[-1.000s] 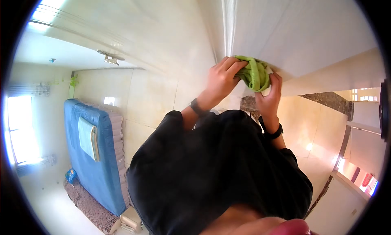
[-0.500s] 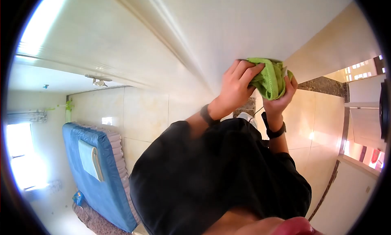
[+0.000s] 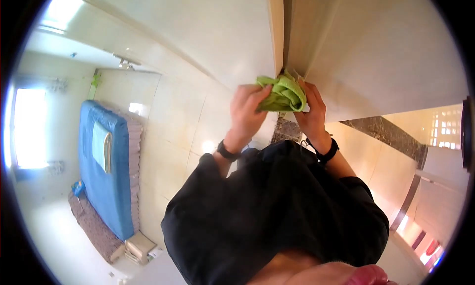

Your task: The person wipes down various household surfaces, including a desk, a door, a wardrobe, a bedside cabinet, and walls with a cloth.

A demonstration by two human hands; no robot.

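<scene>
A green cloth [image 3: 282,93], bunched and folded over, is held up between my two hands in front of my chest. My left hand [image 3: 246,109] grips its left end, fingers bent over the fabric. On the other side, my right hand [image 3: 314,109] has hold of the right end, its fingers partly behind the folds. Just beyond the cloth is the edge of a white door-like panel [image 3: 237,33], with a second pale panel [image 3: 366,52] to its right. Whether the cloth touches either panel I cannot tell.
Pale floor tiles [image 3: 173,122] lie below, with a dark stone strip [image 3: 388,129] at right. A blue-covered bed [image 3: 106,186] with a folded light cloth [image 3: 102,145] stands at left. Beside it are a brown rug-like covering [image 3: 94,225] and a bright window [image 3: 30,127].
Both hands have moved left in view with the cloth, and its folds have shifted. My view has turned, so the gap between the two panels now shows above the cloth.
</scene>
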